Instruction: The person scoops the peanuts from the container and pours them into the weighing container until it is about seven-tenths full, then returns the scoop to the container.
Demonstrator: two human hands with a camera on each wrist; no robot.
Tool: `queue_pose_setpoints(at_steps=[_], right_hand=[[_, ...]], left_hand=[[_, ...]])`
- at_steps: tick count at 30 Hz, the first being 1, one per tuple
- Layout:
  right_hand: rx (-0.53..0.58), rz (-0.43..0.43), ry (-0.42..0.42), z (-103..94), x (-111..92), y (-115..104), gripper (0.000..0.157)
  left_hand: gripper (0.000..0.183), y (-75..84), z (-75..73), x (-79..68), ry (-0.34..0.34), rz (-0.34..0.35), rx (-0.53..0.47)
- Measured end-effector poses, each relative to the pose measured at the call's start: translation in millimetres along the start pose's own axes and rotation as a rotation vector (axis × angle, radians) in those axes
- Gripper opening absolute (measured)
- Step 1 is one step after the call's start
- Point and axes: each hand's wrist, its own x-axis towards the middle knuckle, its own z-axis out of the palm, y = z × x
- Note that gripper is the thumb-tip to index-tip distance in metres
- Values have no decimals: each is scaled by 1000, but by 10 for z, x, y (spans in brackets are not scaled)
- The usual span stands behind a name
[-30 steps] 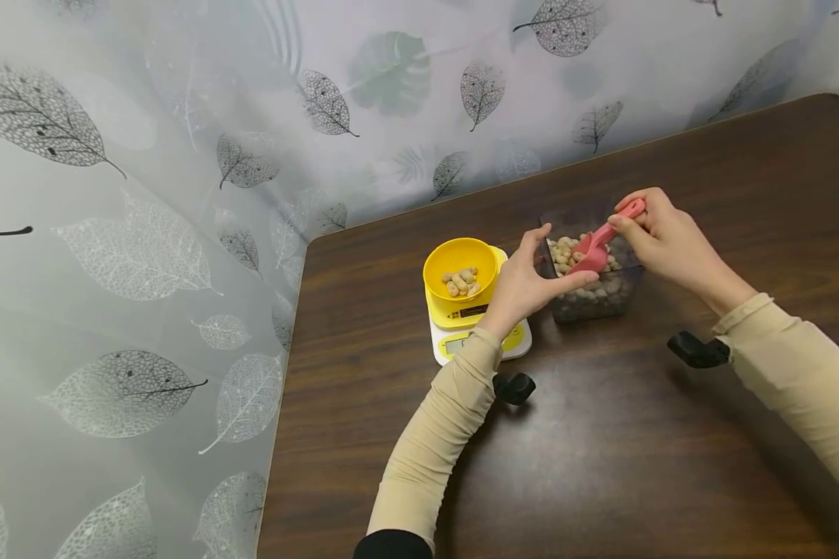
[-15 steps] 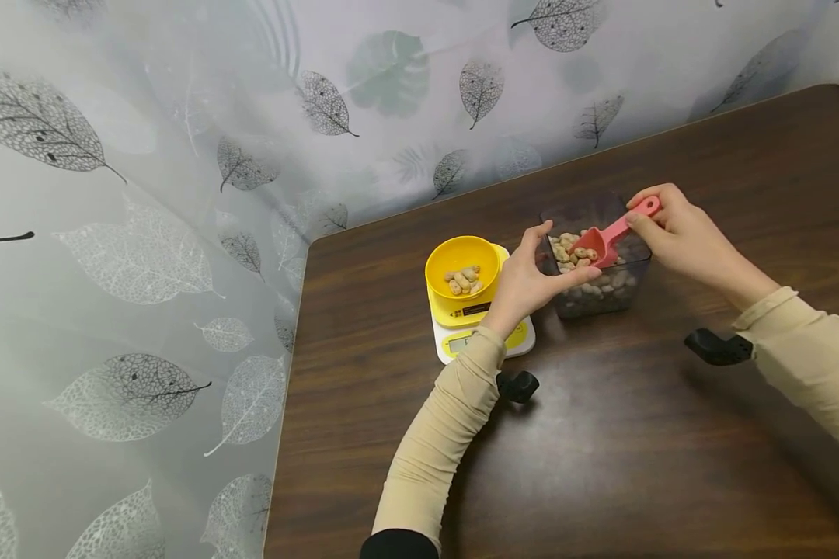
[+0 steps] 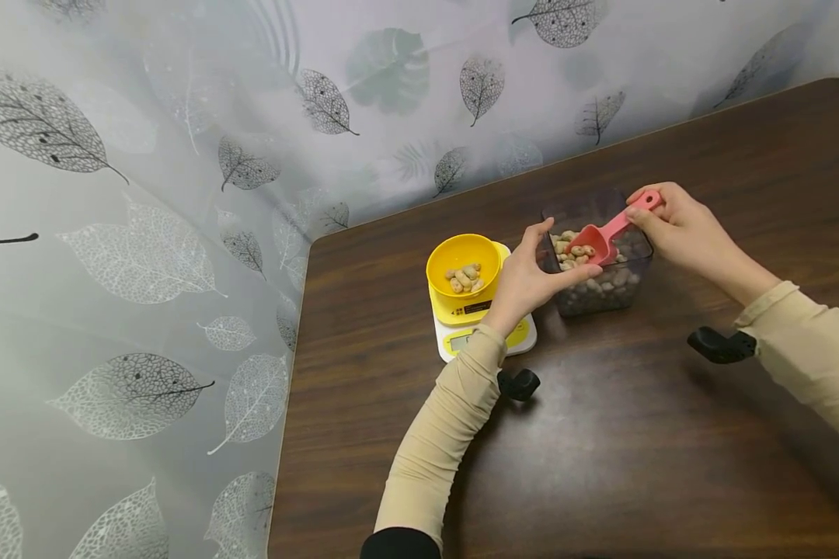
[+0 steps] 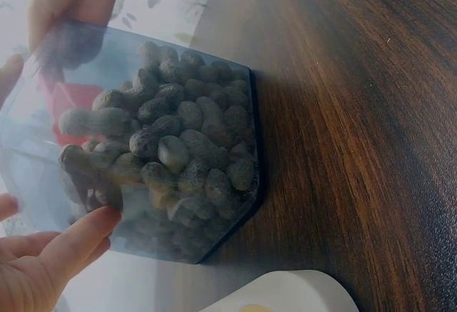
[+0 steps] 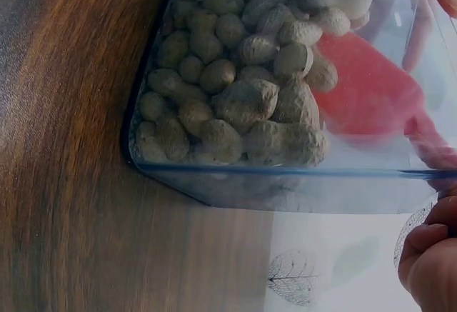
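The dark wooden table (image 3: 636, 435) carries everything and meets a wall covering printed with grey leaves (image 3: 147, 233) at its far and left edges. Near the table's left corner stands my yellow-and-white kitchen scale (image 3: 482, 338); a yellow bowl (image 3: 463, 268) sits on it and holds a few peanuts in the shell (image 3: 463, 279). Just to the right of the scale stands a clear plastic container (image 3: 597, 291), filled with more peanuts (image 4: 178, 148). My left hand (image 3: 531, 283) grips the container's near left corner, thumb on the left wall and fingers curled against the front wall, as the left wrist view confirms. My right hand (image 3: 681, 229) pinches the end of the handle of a pink scoop (image 3: 604, 237), held over the container's open top. The scoop's bowl points toward the scale and carries several peanuts. Through the container wall, the right wrist view shows the scoop as a red shape above the peanut heap.
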Motion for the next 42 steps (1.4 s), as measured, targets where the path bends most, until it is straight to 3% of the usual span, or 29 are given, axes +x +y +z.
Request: queue_pose_setpoints(at_steps=[7, 11, 18, 27, 42], right_hand=[[-19, 31, 32, 3, 30, -19, 51], [0, 32, 41, 3, 25, 8, 46], [89, -7, 68, 8, -7, 32, 23], [93, 2, 107, 16, -55, 17, 36], [231, -5, 187, 33, -142, 84, 13]], left_hand=[[85, 1, 5, 1, -2, 7, -5], [84, -5, 8, 6, -7, 10, -2], [83, -7, 0, 12, -6, 12, -14], [83, -17, -2, 1, -11, 3, -20], [83, -17, 6, 8, 0, 21, -35]])
